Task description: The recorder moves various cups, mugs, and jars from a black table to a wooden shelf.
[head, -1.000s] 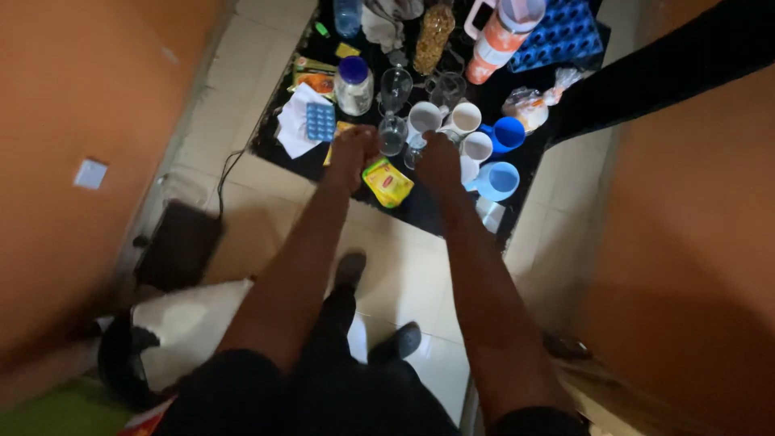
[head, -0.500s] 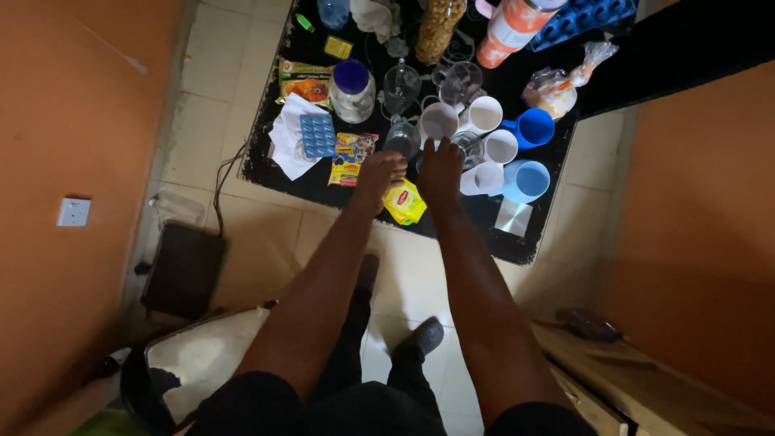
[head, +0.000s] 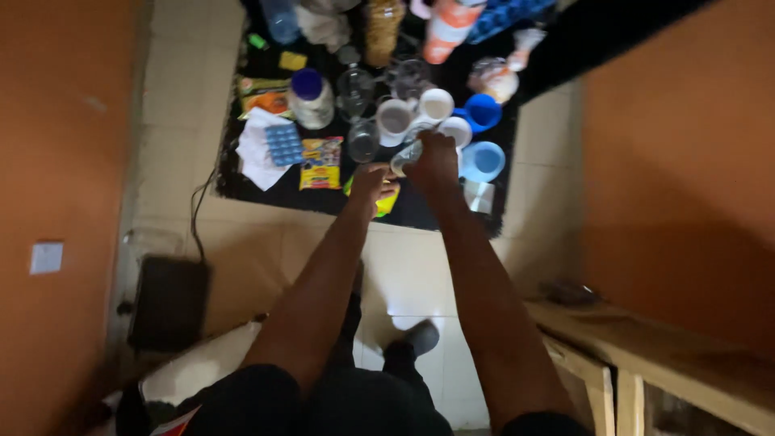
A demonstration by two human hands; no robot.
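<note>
— What's closest to the camera?

— Dark trousers and two dark shoes [head: 416, 335] on pale floor tiles; a black box [head: 168, 303] by the orange wall on the left; a wooden bench [head: 646, 363] on the right; both bare forearms stretch away toward a black mat [head: 242, 182] on the floor

— And the hands?

— The left hand [head: 370, 182] hovers over a yellow packet [head: 386, 202] at the mat's near edge, fingers curled loosely; whether they pinch anything I cannot tell; the right hand [head: 434, 161] is closed around a small clear glass [head: 406, 157], tilted, its mouth toward the left hand; the two hands are just beside each other

— What lies around them?

— Just beyond the glass, three white mugs [head: 395, 119] clustered together; right of them two blue cups [head: 483, 161]; left of the hands a colourful sachet [head: 320, 161], a blue blister pack [head: 284, 144] on white paper [head: 252, 153], and a jar with a purple lid [head: 308, 97]

— Farther back?

— Empty stemmed glasses [head: 355, 85]; a tall jar of brownish grains [head: 383, 32]; an orange-and-white jug [head: 446, 28]; a knotted plastic bag [head: 496, 77]; a blue tray [head: 504, 14] at the far edge
</note>
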